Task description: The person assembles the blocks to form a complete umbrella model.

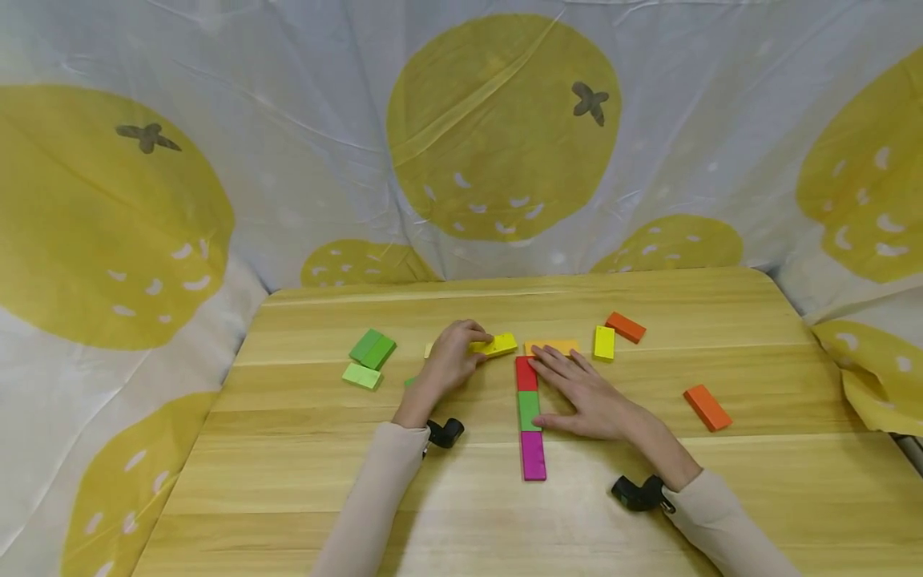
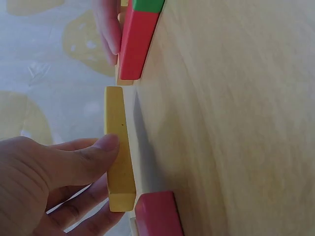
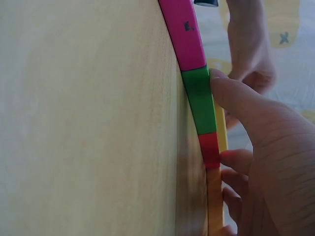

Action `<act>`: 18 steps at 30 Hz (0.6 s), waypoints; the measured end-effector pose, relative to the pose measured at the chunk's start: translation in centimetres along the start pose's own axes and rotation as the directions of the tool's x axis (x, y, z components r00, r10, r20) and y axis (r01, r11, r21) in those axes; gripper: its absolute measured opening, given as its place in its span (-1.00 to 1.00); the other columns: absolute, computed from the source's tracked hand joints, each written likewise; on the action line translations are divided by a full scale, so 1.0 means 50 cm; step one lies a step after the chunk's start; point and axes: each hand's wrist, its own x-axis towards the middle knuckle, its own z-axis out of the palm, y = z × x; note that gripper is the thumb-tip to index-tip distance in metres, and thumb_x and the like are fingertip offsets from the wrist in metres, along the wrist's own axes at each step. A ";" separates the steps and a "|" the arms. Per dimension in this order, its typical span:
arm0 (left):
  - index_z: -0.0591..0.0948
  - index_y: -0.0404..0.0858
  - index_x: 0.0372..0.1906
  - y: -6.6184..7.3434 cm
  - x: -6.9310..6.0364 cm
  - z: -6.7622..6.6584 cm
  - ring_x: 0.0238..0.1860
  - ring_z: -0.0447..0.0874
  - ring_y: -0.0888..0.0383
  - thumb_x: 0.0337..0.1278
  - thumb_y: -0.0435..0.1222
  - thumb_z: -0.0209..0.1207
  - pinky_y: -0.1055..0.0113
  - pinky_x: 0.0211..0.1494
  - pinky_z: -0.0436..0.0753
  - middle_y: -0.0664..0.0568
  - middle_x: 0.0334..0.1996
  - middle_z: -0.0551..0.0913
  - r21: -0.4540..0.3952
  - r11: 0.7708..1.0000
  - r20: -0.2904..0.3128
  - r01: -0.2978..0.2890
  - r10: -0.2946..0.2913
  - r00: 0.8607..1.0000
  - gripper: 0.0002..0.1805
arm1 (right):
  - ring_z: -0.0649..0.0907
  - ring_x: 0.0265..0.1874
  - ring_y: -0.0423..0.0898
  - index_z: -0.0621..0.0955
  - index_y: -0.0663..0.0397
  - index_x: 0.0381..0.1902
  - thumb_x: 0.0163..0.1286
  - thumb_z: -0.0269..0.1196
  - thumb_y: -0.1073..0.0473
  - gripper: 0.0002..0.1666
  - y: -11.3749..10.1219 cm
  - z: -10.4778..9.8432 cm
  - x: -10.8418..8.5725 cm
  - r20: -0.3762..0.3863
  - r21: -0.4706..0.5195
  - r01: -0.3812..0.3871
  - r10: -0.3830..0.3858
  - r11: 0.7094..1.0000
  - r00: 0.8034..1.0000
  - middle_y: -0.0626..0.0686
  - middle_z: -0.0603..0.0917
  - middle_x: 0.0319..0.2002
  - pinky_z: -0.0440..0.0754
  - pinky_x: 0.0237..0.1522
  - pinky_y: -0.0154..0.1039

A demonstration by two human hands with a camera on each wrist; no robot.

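Three blocks lie end to end in a column: red (image 1: 527,374), green (image 1: 530,411) and magenta (image 1: 534,456). An orange block (image 1: 551,347) lies crosswise at the red end. My right hand (image 1: 594,401) rests spread beside them, thumb at the green block and fingertips at the red and orange ones. My left hand (image 1: 450,361) pinches a yellow block (image 2: 118,157) between thumb and fingers, left of the orange block; in the left wrist view it looks slightly raised over its shadow. Near its lower end is a red or pink block (image 2: 158,216).
Three green blocks (image 1: 371,348) lie at the left of the wooden table (image 1: 303,481). To the right are a yellow block (image 1: 604,343) and two orange-red blocks (image 1: 707,407). Parts of pale yellow and green blocks show by my left hand. A patterned cloth (image 1: 324,160) hangs behind.
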 end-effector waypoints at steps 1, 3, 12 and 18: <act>0.78 -0.36 0.04 0.001 0.002 0.002 0.16 0.65 -0.12 0.18 -0.49 0.39 0.04 0.35 0.61 -0.16 0.04 0.74 -0.004 1.000 0.004 0.000 0.000 1.000 -0.70 | 0.09 0.67 0.13 0.19 0.03 0.65 0.37 0.32 -0.33 0.09 0.000 0.000 0.000 -0.002 0.001 0.000 0.000 1.000 1.000 0.08 0.08 0.68 -0.10 0.64 0.30; 0.77 -0.37 0.05 0.003 0.005 0.005 0.15 0.66 -0.13 0.19 -0.48 0.39 0.04 0.34 0.61 -0.17 0.04 0.73 -0.023 1.000 0.018 0.005 -0.005 1.000 -0.69 | 0.09 0.67 0.14 0.19 0.04 0.65 0.37 0.32 -0.32 0.09 0.000 0.000 0.000 -0.007 -0.002 0.003 -0.003 1.000 1.000 0.09 0.09 0.68 -0.10 0.64 0.30; 0.74 -0.37 0.11 0.000 0.003 0.019 0.17 0.66 -0.13 0.21 -0.48 0.37 0.03 0.36 0.61 -0.17 0.06 0.73 -0.071 0.996 0.048 0.047 -0.044 0.998 -0.66 | 0.08 0.67 0.13 0.18 0.06 0.65 0.37 0.32 -0.31 0.09 0.001 0.000 0.003 0.000 -0.004 0.002 -0.002 1.000 1.000 0.09 0.08 0.68 -0.11 0.64 0.29; 0.75 -0.38 0.07 -0.004 0.007 0.021 0.18 0.65 -0.12 0.21 -0.50 0.37 0.05 0.38 0.59 -0.17 0.07 0.72 -0.038 0.999 0.052 0.024 -0.022 0.998 -0.68 | 0.09 0.67 0.13 0.18 0.05 0.65 0.37 0.32 -0.32 0.10 0.002 0.002 0.002 0.001 -0.004 0.002 -0.002 1.000 1.000 0.08 0.08 0.68 -0.10 0.64 0.29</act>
